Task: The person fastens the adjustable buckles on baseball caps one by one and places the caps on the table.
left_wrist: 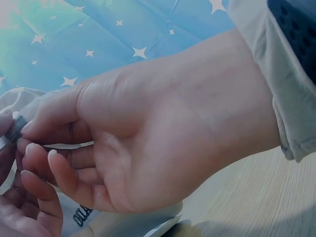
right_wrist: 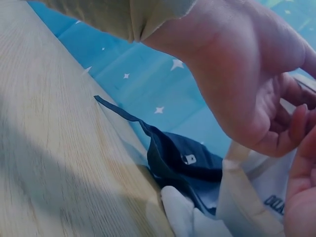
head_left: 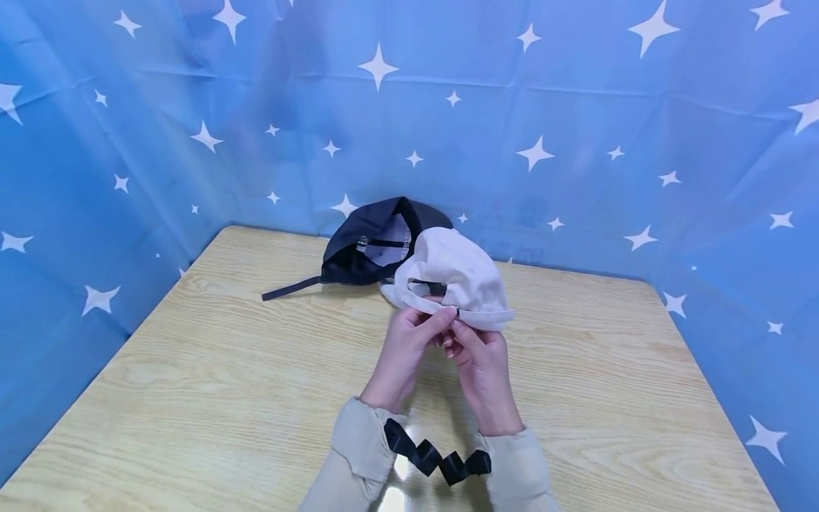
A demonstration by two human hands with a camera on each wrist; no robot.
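A white cap (head_left: 470,270) is held above the table, its back opening facing me. My left hand (head_left: 406,345) pinches the cap's back strap between thumb and fingers. Close beside it, my right hand (head_left: 483,363) pinches the same strap, and the fingertips of both hands nearly meet. A small metal buckle (left_wrist: 16,127) shows at the fingertips in the left wrist view. Dark lettering (right_wrist: 274,202) is visible inside the white cap in the right wrist view. Behind the white cap lies a black cap (head_left: 355,238), tipped so its inside shows.
The black cap's loose strap (head_left: 291,288) stretches left over the wooden table (head_left: 211,384). A blue curtain with white stars (head_left: 473,121) hangs around the table's back and sides. A black folded band (head_left: 440,461) spans between the two sleeves.
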